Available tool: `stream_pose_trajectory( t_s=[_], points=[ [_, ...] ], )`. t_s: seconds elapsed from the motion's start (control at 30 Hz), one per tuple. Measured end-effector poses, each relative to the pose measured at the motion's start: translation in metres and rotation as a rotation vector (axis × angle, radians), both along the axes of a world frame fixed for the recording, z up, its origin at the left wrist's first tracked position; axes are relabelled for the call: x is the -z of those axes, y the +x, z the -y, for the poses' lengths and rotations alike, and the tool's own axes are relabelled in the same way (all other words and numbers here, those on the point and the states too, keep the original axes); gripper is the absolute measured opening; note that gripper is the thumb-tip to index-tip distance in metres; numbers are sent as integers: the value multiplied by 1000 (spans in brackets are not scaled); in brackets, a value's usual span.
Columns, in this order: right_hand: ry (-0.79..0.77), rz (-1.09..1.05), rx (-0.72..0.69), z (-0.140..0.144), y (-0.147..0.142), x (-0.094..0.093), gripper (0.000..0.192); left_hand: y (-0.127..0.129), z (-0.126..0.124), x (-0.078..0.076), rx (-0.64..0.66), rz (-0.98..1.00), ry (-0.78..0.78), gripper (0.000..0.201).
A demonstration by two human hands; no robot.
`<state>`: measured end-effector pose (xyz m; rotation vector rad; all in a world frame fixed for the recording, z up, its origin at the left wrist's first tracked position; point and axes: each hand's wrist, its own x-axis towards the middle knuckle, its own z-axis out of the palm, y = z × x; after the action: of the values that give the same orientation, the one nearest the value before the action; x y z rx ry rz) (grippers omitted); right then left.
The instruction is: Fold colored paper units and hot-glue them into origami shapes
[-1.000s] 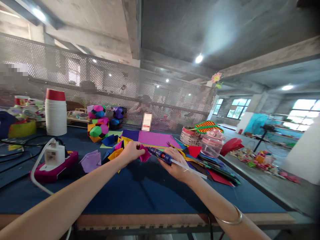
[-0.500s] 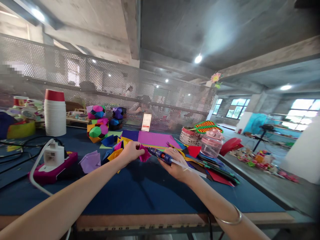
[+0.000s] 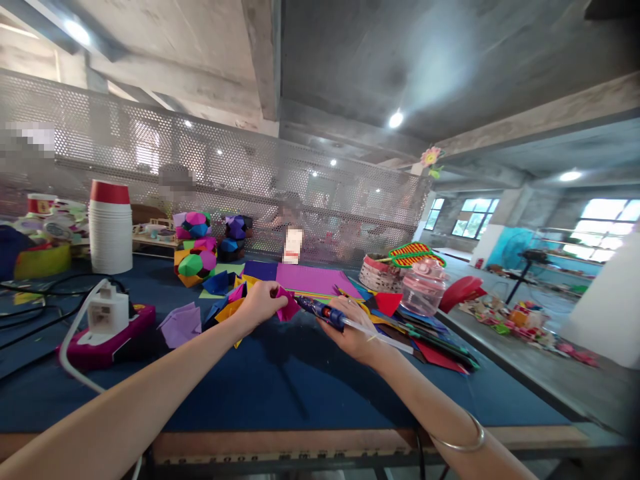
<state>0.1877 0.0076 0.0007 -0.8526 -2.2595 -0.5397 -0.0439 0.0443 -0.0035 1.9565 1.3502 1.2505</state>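
My left hand [image 3: 261,303] pinches a magenta folded paper piece [image 3: 286,305] above the blue tabletop. Wrapped around a dark blue glue gun [image 3: 320,311], my right hand [image 3: 353,327] holds it with the nozzle pointing left, at the edge of the magenta paper. A clear glue stick [image 3: 377,337] sticks out of the gun's back, over my wrist. Yellow and blue folded paper [image 3: 230,310] lies just behind and left of my left hand. A lilac folded piece [image 3: 181,325] sits farther left. Whether nozzle and paper touch is too small to tell.
Behind my hands lies a stack of coloured paper [image 3: 315,279]. Multicoloured paper balls [image 3: 195,260] and stacked paper cups [image 3: 111,230] stand at the left, near a magenta power strip [image 3: 110,340] with cables. At right are a pink-lidded jar [image 3: 424,290], a woven basket [image 3: 380,272] and scissors [image 3: 435,337].
The glue gun's nozzle and the magenta paper have shifted very slightly. Both hands keep their grip in nearly the same place.
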Motion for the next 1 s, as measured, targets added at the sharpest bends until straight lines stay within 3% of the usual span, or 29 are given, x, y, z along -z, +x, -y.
stream_pose_trajectory(
  t_s=[0.2,0.33,0.47,0.57,0.8,1.0],
  points=[
    [-36,8,44,1,3,-2,15,-2,0,-3,-27,67,14,15],
    [-33,-111,134,3,18,-5,24,-2,-1,-4,-35,123,-30,19],
    [-257,-230,385,7,45,-9,37,0,-1,-2,1,152,-64,20],
    [-394,-260,496,9,66,-7,41,2,1,-2,11,158,-67,18],
    [-540,-249,511,5,86,12,46,4,8,-5,-10,93,-66,15],
    [-535,-231,502,16,89,10,50,4,6,-2,-3,59,-46,13]
  ],
)
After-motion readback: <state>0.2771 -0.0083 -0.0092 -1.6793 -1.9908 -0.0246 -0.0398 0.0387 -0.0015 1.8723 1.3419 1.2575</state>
